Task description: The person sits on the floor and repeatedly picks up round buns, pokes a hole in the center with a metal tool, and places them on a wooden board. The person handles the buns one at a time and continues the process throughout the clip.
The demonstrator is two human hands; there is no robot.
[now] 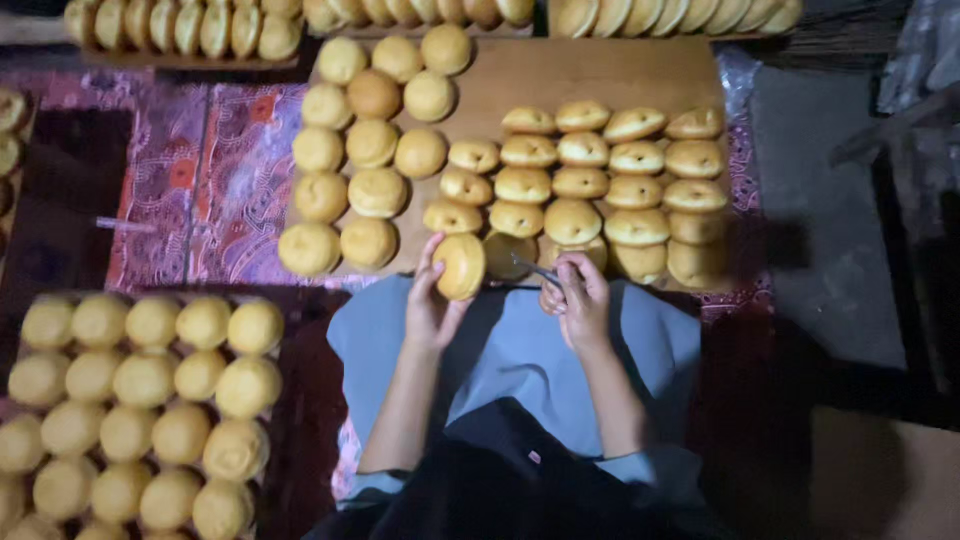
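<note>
Left hand [428,305]: fingers [432,255] around one bun [461,266], held upright over the lap. Right hand [580,300]: fingers [572,278] on a thin tool [537,268], just right of that bun.

Wooden board [580,75]: directly beyond the fingers. On it, whole buns [372,143] in columns at the left; flatter bun pieces [600,185] in rows at the right, the nearest ones touching the right hand.

Second batch of buns [140,400]: left of the fingers and nearer the person, in rows.

Far rows of buns [190,28]: beyond the board, along the top edge.

Patterned cloth [210,190]: under the board, showing to the left of it.
</note>
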